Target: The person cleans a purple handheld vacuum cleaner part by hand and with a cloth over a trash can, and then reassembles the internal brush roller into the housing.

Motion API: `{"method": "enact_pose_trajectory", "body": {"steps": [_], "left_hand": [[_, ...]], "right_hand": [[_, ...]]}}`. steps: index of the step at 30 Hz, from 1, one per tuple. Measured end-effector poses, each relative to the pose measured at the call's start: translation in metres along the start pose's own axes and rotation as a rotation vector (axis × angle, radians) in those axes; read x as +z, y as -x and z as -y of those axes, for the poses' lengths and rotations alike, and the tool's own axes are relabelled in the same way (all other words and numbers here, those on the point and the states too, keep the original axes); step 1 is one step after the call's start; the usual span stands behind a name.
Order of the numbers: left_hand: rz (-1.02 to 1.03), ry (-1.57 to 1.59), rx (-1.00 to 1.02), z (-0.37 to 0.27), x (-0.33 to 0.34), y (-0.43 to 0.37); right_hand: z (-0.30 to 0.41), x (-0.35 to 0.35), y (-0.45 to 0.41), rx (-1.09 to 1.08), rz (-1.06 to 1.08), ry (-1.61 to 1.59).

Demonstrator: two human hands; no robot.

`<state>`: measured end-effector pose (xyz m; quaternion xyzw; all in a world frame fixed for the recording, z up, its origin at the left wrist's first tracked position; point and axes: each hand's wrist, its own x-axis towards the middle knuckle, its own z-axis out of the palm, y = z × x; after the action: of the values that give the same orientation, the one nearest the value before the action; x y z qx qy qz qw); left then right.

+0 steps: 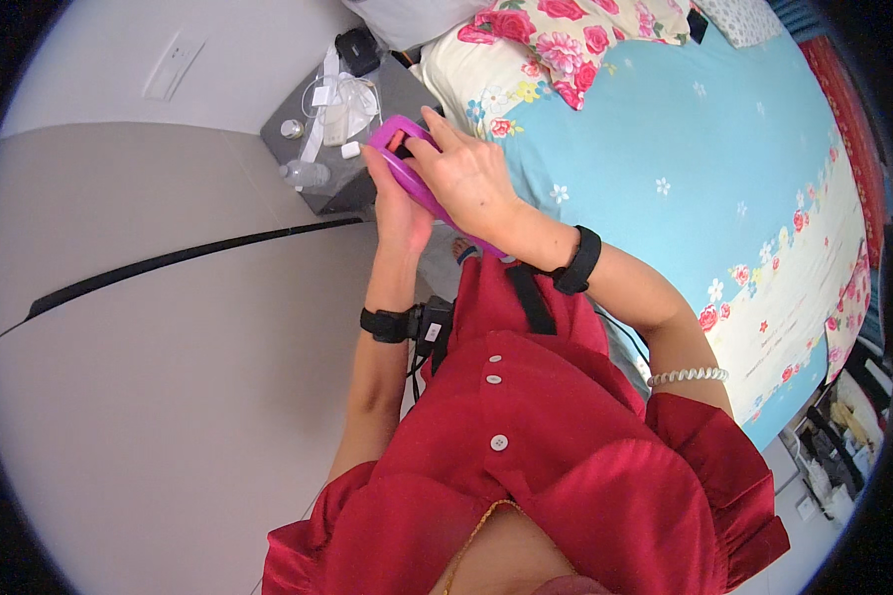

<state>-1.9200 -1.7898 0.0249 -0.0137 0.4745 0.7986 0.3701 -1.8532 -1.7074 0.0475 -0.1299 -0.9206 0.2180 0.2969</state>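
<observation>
A shiny magenta case or container (414, 182), whose exact kind I cannot tell, is held up in front of me between both hands. My left hand (402, 212) supports it from the left and below, with the fingertips at its upper edge. Over its upper end lies my right hand (469, 175), with fingers reaching into an opening where something red and black (397, 141) shows. The right index finger points upward, off the case. Its lower end passes behind my right wrist. Both wrists wear black straps.
Beyond the hands stands a dark bedside table (394, 82) with a plastic bottle (305, 174), a small jar (292, 129), a white cable (376, 97) and a black box (357, 52). A bed with a blue floral sheet (640, 149) is at the right, a pale wall (156, 312) at the left.
</observation>
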Motion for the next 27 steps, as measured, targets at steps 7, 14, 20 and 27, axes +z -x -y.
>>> {"method": "enact_pose_trajectory", "body": {"steps": [7,14,20,27], "left_hand": [[0.130,-0.087,0.001,0.019,0.006,0.000],[0.156,-0.144,-0.057,0.025,0.014,0.003],[0.213,-0.106,-0.244,0.037,0.011,0.004],[0.260,-0.201,-0.386,0.051,0.011,0.012]], "right_hand": [[-0.018,-0.001,0.015,0.053,-0.087,-0.124],[-0.037,-0.007,0.019,0.334,-0.101,-0.500],[-0.075,-0.006,0.024,0.332,0.253,-0.784],[-0.097,-0.017,0.040,0.551,0.479,-1.215]]}}
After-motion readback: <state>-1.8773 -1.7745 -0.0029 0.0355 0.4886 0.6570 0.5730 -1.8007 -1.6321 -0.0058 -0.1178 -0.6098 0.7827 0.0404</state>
